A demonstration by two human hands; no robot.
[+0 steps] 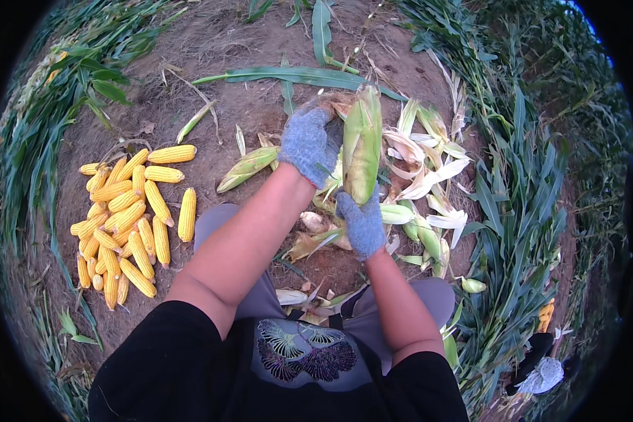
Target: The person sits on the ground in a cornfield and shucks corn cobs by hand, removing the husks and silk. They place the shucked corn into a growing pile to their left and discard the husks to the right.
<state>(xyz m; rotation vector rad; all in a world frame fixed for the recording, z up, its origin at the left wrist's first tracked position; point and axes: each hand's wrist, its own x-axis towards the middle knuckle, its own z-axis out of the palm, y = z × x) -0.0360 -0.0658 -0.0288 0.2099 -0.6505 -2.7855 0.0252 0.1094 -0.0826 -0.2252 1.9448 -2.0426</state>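
Observation:
An ear of corn (362, 144) in its green husk stands nearly upright in front of me. My right hand (362, 224), in a grey knit glove, is closed round its lower end. Beside the upper end is my left hand (308, 144), gloved the same way, its fingers closed at the brown corn silk (339, 104) near the tip. Part of those fingers is hidden. Another ear in its husk (248, 169) lies on the soil left of my left hand. Peeled husks (429, 169) and some green-husked pieces (423, 232) spread out right of my right hand.
A heap of bare yellow corn cobs (126, 218) lies on the soil at left. Cut corn stalks (513, 197) line the right side, with more leaves (70, 91) at far left. Another person (541, 373) shows at lower right, near some yellow cobs (546, 316).

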